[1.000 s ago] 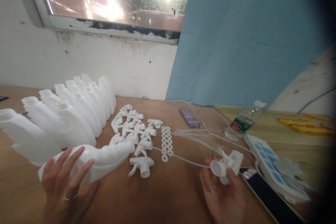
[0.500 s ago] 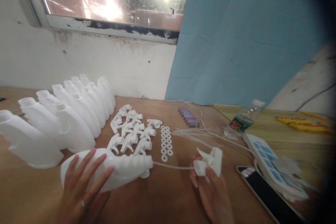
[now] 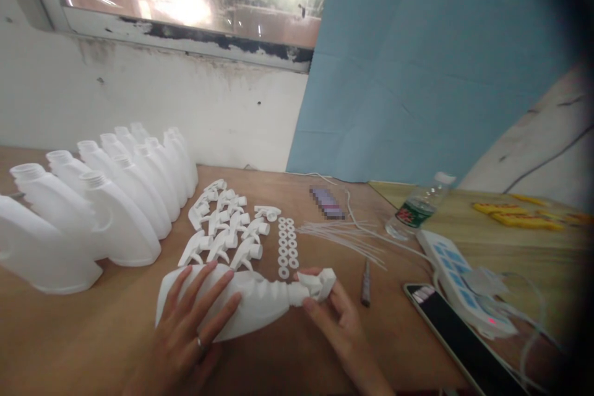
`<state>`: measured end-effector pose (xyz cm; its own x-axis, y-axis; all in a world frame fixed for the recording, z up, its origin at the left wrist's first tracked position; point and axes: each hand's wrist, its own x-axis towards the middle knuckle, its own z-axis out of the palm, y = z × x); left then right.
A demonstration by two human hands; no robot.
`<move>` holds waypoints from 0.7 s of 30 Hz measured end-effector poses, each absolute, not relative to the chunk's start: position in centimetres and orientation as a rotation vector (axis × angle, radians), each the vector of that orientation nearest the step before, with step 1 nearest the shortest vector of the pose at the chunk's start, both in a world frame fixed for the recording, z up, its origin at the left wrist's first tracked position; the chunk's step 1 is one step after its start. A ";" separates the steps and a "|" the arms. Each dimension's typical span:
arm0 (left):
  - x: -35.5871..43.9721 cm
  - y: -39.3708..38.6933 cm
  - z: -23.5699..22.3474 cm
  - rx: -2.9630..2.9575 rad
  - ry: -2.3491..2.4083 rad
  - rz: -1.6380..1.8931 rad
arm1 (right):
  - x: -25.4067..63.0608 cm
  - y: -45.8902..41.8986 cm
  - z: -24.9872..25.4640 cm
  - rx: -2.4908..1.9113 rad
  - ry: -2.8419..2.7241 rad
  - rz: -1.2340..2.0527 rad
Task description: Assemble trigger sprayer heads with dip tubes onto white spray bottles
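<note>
Two hands shared one bottle (image 3: 260,303), which lay on its side in front of me, base to the left, neck (image 3: 279,295) to the right. My left hand (image 3: 197,315) was spread over its body, fingers a little apart and curved to the wall, holding it. My right hand (image 3: 341,328) was mostly closed, pinching the spray head (image 3: 321,284) with its collar (image 3: 297,294) up at the neck. My fingers partly covered the joint, so I couldn't tell whether the threads had caught.

The step in hand, as I judged it, was seating the head and turning the collar on. The left hold needed to be steady but light, since that wall would likely give under a squeeze. The right needed a straight push along the neck, then a turn; a tilted start would probably cross the thread. Small movements suited best, with loose heads (image 3: 232,223) and washers (image 3: 283,261) just beyond the bottle.
</note>
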<state>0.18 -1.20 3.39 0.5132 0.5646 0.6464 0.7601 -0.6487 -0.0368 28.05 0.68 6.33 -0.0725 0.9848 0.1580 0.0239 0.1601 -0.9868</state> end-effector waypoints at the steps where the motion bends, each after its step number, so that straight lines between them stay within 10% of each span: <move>1: 0.2 -1.2 3.4 -2.442 -1.110 -0.876 | 28.1 0.7 6.2 -1.065 -1.428 1.114; 21: 0.2 -1.4 3.1 -2.454 -1.061 -0.923 | 27.0 0.6 3.8 -1.138 -1.370 1.026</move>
<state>0.23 -1.42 3.12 0.5175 0.5343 0.6683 0.7357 -0.6767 -0.0286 27.00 0.63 3.80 -0.0161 0.9827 0.1846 0.0996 0.1853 -0.9776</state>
